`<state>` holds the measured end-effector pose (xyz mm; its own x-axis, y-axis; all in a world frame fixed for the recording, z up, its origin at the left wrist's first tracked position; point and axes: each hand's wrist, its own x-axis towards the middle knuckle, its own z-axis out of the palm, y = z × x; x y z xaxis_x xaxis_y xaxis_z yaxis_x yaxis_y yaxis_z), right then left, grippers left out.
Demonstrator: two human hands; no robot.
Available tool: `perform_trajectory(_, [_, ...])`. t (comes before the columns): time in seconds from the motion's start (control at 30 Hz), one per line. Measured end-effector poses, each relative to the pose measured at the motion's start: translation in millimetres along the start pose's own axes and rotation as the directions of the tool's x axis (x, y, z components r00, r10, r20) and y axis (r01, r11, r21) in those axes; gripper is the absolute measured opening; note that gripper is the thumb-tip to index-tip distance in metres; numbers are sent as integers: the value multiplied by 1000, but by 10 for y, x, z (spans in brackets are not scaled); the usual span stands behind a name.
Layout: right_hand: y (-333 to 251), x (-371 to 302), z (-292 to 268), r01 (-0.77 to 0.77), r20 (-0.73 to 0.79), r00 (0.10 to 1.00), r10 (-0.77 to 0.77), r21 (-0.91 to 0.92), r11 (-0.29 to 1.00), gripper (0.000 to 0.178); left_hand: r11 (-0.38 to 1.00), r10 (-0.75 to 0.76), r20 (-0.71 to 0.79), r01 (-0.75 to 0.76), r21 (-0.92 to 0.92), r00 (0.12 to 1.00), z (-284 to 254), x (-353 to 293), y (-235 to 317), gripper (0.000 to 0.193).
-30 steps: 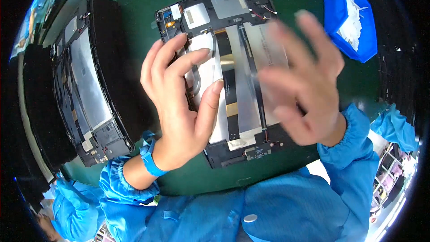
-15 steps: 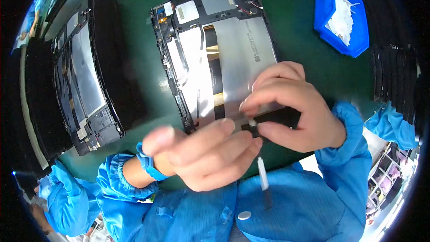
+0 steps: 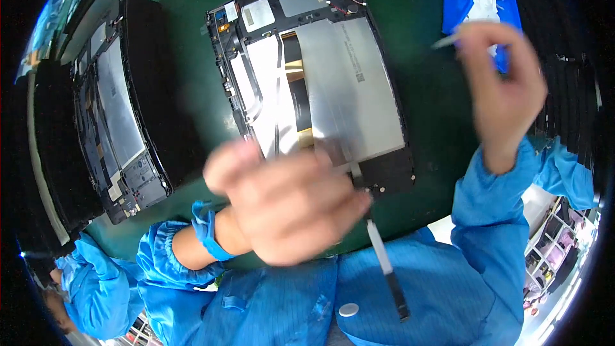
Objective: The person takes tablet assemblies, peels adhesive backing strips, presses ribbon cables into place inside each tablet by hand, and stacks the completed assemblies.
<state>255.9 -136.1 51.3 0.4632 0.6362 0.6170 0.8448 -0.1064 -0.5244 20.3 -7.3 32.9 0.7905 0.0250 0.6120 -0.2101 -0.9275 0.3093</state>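
Observation:
My left hand (image 3: 288, 202), blurred by motion, is curled over the near edge of an opened tablet (image 3: 359, 96) with silvery battery panels. Its fingers close on a narrow flat ribbon cable (image 3: 380, 250), part white and part black, which hangs down in front of my blue smock. The grip itself is partly hidden by the fingers. My right hand (image 3: 509, 90) is raised at the right, beside a blue bin (image 3: 453, 0). Between thumb and finger it pinches a small whitish strip (image 3: 445, 41) that points left over the green mat.
White paper-like scraps (image 3: 483, 3) fill the blue bin. A second opened tablet (image 3: 122, 102) leans on black foam (image 3: 154, 90) at the left. Stacked black slabs (image 3: 564, 90) stand at the far right. Green mat (image 3: 432, 122) lies under the tablet.
My right hand has left the left hand and moved up and right to the bin with the whitish strip. More of the ribbon cable shows below my left hand, which stays nearly in place.

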Motion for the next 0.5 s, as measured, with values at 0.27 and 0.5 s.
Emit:
perform_trajectory(0.27, [146, -115, -256, 186, 39, 982, -187, -411, 892, 10, 935, -348, 81, 352, -44, 934, 209, 352, -249, 18])
perform_trajectory(0.5, [-567, -656, 122, 224, 389, 896, -215, 25, 974, 24, 912, -394, 104, 403, -82, 913, 222, 344, -301, 19])
